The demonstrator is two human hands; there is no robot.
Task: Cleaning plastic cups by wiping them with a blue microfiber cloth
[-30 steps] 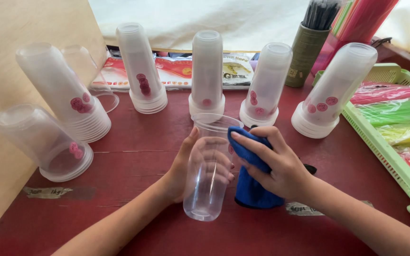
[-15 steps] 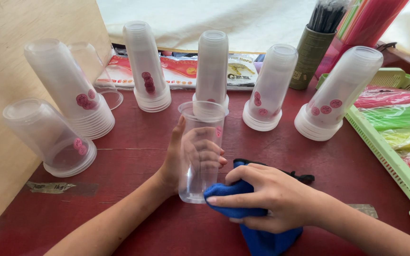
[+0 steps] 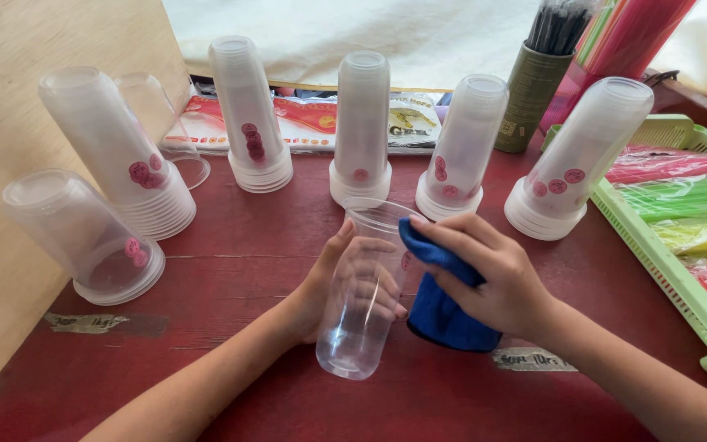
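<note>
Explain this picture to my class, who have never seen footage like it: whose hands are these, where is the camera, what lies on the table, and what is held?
The camera sits on a person's head and looks down at their own bare hands. The left hand grips a clear plastic cup, tilted with its mouth away. The right hand presses a blue cloth against the cup's rim. On the red table stand upside-down stacks of cups. To the right lies a green tray of coloured straw packets, and behind it a holder of dark straws.
</note>
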